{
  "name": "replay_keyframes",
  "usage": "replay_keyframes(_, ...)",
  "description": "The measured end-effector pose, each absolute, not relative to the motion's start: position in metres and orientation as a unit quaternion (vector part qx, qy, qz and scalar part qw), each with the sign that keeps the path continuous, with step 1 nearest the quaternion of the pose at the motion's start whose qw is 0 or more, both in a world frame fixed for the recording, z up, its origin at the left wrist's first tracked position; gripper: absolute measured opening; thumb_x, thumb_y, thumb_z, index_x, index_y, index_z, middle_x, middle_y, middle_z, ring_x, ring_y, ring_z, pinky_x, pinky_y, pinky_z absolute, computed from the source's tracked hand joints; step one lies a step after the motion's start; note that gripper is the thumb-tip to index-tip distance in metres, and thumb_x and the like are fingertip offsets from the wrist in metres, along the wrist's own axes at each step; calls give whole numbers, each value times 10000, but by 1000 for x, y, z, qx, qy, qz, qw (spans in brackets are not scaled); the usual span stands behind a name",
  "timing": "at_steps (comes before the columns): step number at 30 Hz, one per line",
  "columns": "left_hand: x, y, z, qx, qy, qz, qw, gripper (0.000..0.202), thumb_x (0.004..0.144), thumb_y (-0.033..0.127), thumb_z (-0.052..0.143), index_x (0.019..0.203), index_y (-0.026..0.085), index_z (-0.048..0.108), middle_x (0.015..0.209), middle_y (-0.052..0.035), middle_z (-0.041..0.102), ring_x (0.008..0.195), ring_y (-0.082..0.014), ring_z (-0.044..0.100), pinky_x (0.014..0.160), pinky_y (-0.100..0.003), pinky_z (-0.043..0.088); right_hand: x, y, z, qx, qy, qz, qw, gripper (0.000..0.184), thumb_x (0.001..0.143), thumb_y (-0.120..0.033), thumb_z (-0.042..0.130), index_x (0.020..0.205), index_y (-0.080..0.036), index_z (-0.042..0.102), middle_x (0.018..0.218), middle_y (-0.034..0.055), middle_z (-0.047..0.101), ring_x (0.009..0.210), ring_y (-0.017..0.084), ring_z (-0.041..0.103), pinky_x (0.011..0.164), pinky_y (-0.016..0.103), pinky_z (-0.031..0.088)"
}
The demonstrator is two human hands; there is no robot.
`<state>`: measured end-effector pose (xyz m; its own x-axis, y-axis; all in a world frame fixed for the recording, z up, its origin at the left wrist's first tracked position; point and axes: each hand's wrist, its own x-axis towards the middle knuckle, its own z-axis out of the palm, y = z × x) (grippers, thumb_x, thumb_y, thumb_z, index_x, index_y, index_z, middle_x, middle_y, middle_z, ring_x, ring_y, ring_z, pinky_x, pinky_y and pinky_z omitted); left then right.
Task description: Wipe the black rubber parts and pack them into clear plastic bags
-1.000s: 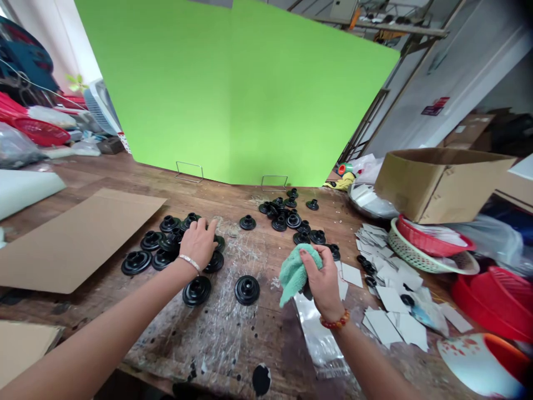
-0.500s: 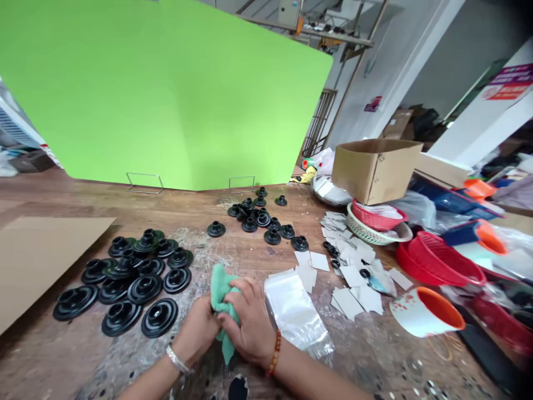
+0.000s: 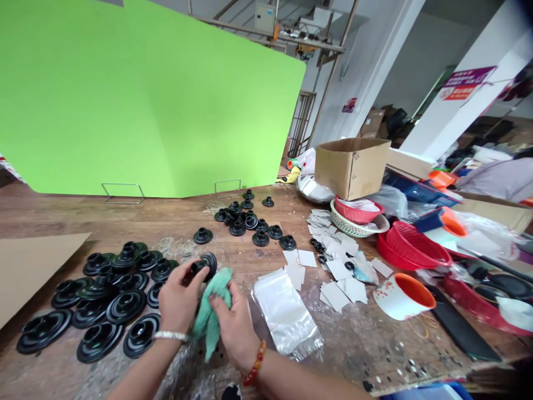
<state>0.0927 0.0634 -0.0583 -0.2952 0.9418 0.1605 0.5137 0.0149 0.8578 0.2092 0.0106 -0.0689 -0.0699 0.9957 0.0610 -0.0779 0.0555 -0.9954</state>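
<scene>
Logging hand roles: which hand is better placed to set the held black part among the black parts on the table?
Probably left: the left hand grips the black part, right beside the pile of black parts; the right hand holds the green cloth, farther away.

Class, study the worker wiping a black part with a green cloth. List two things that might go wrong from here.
1. The left hand pinches the black part by fingertips only; rubbing with the green cloth in the right hand may knock it loose onto the table.
2. The plastic bags lie close beside the right hand; a wide wipe might sweep them aside.
</scene>
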Motion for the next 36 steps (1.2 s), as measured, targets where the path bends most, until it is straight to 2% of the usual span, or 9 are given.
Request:
replay_keyframes(3, 73, 112, -55, 647, 697, 298, 82, 350, 781, 385, 572, 1037, 167, 667, 1095, -97, 678, 1014, -253, 605, 904, -333, 451, 222, 20, -70, -455, -568, 483, 487, 116, 794, -227, 541, 906, -201, 559, 753, -26, 554, 669, 122, 511, 646, 223, 444)
replay_keyframes(8, 38, 166, -44, 634, 741, 215, 41, 298, 728, 331, 603, 935, 145, 713, 1075, -203, 662, 1131, -438, 490, 926, -566, 339, 279, 103, -65, -633, -631, 184, 409, 255, 733, -408, 635, 778, -177, 537, 938, 52, 521, 859, 184, 542, 791, 287, 440)
replay_keyframes(12, 29, 176, -45, 605, 764, 207, 86, 283, 636, 236, 644, 882, 115, 716, 978, -238, 666, 1098, -502, 484, 887, -634, 322, 319, 165, -73, -714, -630, 98, 289, 283, 775, -284, 580, 1030, -162, 553, 1098, 116, 506, 865, 198, 577, 771, 302, 434)
replay_keyframes(15, 40, 169, -49, 600, 748, 253, 129, 412, 626, 197, 638, 1032, 130, 669, 1182, -226, 585, 1230, -476, 380, 972, -628, 265, 328, 181, -84, -708, -645, 112, 265, 390, 746, -186, 579, 1135, -185, 544, 1067, 108, 556, 818, 207, 597, 726, 305, 424)
replay_keyframes(18, 64, 152, -53, 618, 688, 311, 221, 383, 659, 210, 642, 1042, 194, 648, 1258, -136, 550, 1270, -357, 389, 1052, -490, 288, 323, 174, -88, -687, -667, 124, 260, 322, 742, -165, 562, 1060, -198, 603, 1028, 90, 603, 858, 212, 598, 739, 294, 409)
replay_keyframes(24, 110, 106, -67, 541, 563, 354, 515, 331, 766, 318, 637, 1060, 170, 604, 957, -97, 680, 803, -204, 666, 748, -352, 547, 289, 117, -74, -573, -732, 187, 318, 187, 777, -220, 546, 943, -241, 630, 854, -30, 644, 792, 129, 573, 711, 199, 400)
replay_keyframes(27, 118, 86, -71, 487, 511, 347, 617, 313, 778, 371, 642, 970, 124, 649, 818, -107, 694, 751, -196, 670, 721, -337, 556, 279, 91, -70, -487, -747, 241, 385, 116, 822, -253, 514, 767, -192, 597, 750, -17, 592, 714, 116, 530, 679, 201, 388)
replay_keyframes(31, 126, 60, -72, 435, 458, 362, 686, 387, 632, 308, 776, 970, 142, 684, 881, -87, 710, 790, -211, 662, 716, -318, 548, 280, 86, -73, -515, -732, 265, 358, 177, 721, -221, 587, 578, -184, 489, 678, -5, 518, 670, 134, 472, 674, 249, 364)
replay_keyframes(36, 131, 44, -66, 431, 412, 422, 683, 509, 606, 250, 786, 1093, 164, 666, 1032, -78, 704, 948, -249, 636, 754, -314, 539, 282, 98, -78, -541, -514, 482, 459, 175, 679, -254, 630, 834, -205, 567, 806, 5, 582, 784, 172, 528, 742, 284, 412)
